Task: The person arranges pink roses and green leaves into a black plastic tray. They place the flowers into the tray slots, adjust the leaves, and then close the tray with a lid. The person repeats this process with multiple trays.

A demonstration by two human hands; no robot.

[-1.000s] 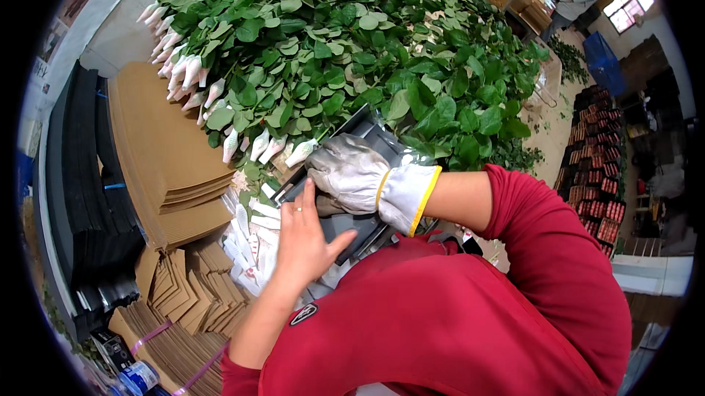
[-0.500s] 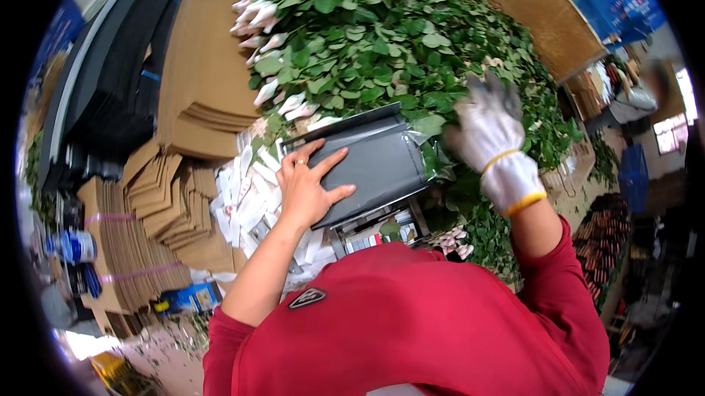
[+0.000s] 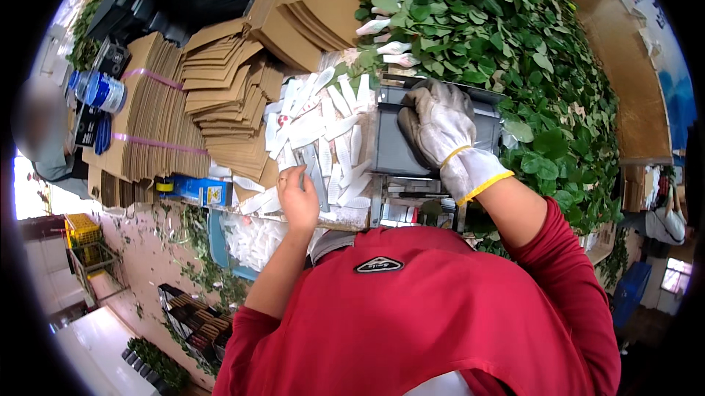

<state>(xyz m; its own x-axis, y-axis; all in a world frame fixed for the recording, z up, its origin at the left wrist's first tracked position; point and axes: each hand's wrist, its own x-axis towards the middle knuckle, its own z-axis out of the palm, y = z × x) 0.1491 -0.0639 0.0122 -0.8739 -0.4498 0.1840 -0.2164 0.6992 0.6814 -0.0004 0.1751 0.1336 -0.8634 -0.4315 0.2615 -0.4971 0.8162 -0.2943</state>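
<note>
My left hand [image 3: 297,198], bare with a ring, has loosely bent fingers apart, their tips touching a long silvery grey strip [image 3: 311,165] among scattered white net sleeves [image 3: 338,129]. To its right, my right hand [image 3: 439,128] wears a grimy white glove with a yellow cuff. Its fingers are curled together on a dark grey sheet in a shallow metal tray [image 3: 389,154]; what lies beneath them is hidden. Rose stems [image 3: 543,117] with dense leaves and white-sleeved heads [image 3: 396,47] lie beyond and right of the tray.
Cardboard stacks [image 3: 220,102], a bundle in pink straps [image 3: 147,117], a bottle [image 3: 106,92] and dark sheets [image 3: 161,0] crowd the left. A blue bin [image 3: 220,249] of white sleeves sits below. People [image 3: 44,132] appear at both sides. A brown board [image 3: 631,80] stands at right.
The view has swung left. My left hand has moved off the grey sheet onto the white sleeves. My right hand, over the leaves half a second ago, is back on the sheet.
</note>
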